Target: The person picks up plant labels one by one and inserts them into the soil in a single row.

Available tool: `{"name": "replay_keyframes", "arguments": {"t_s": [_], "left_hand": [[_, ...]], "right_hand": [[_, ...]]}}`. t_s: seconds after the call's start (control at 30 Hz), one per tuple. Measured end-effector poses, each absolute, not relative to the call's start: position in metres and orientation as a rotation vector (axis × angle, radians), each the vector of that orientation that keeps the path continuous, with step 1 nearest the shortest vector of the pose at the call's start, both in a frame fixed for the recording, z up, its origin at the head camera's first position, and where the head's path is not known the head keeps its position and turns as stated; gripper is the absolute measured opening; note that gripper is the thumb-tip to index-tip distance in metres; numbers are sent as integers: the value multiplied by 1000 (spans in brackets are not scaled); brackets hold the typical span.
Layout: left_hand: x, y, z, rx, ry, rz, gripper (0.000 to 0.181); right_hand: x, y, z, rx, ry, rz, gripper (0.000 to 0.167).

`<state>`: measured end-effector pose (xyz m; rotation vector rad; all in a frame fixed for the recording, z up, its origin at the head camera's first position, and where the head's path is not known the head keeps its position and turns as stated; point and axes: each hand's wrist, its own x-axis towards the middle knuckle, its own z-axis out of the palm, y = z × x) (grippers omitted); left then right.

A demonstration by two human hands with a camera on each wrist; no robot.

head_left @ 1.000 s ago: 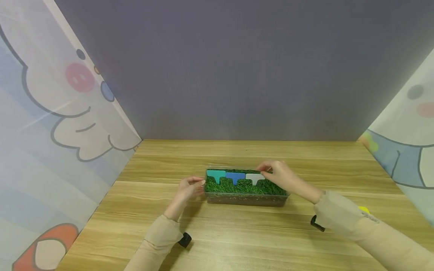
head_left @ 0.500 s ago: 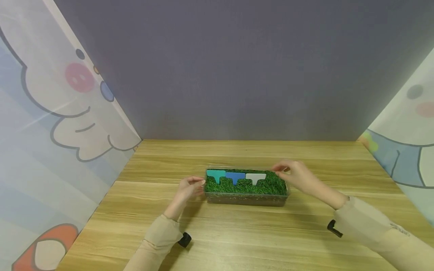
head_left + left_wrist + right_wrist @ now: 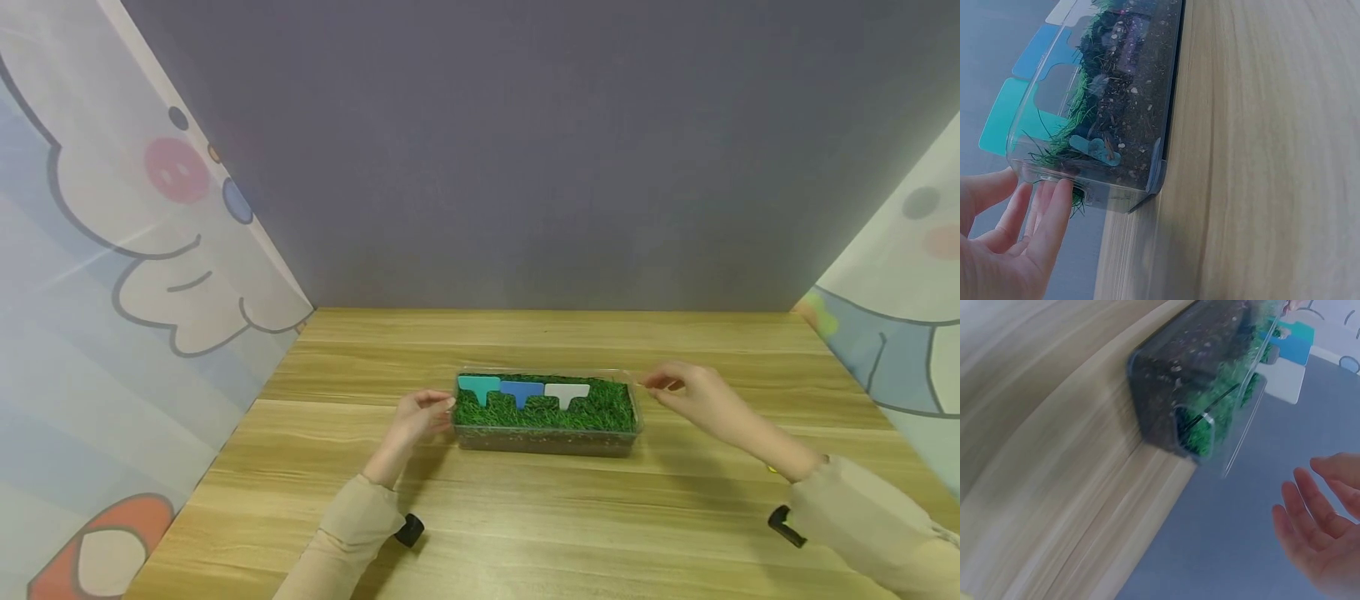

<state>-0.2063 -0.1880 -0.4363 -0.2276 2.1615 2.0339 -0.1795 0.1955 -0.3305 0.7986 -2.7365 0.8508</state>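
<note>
A clear plastic planter box (image 3: 543, 442) of dark soil and green grass (image 3: 611, 407) stands on the table. Three T-shaped plant labels stand in the grass: teal (image 3: 478, 387), blue (image 3: 522, 390) and white (image 3: 567, 392). At the box's left end, my left hand (image 3: 417, 414) holds the rim, thumb and fingertips against the plastic in the left wrist view. My right hand (image 3: 693, 396) hovers just off the right end, nothing in it; its fingers (image 3: 1316, 512) are loosely bent and apart from the box. A pale blue plastic piece (image 3: 1096, 150) shows against the soil.
The wooden table (image 3: 525, 517) runs back to a grey wall (image 3: 555, 167). Cartoon-printed panels (image 3: 187, 250) flank it. A small yellow thing (image 3: 772, 468) is mostly hidden beneath my right forearm.
My right hand has left the white label, passing rightward over the grass to beyond the box's right end. The left hand, the box and the labels stay where they were.
</note>
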Motion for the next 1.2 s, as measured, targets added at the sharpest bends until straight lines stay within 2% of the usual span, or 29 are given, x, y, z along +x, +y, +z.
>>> {"name": "replay_keyframes", "arguments": {"t_s": [0.2, 0.63, 1.03, 1.2], "left_hand": [[-202, -183, -426, -239, 2192, 2038, 23], [-197, -177, -412, -332, 2191, 2027, 24], [-205, -186, -433, -244, 2182, 2024, 28], [-212, -189, -446, -249, 2180, 2031, 31]], "right_hand": [[-177, 212, -334, 816, -2735, 765, 15], [-175, 242, -339, 819, -2826, 698, 14], [-175, 277, -352, 916, -2835, 625, 17], [-173, 286, -355, 865, -2907, 610, 18]]}}
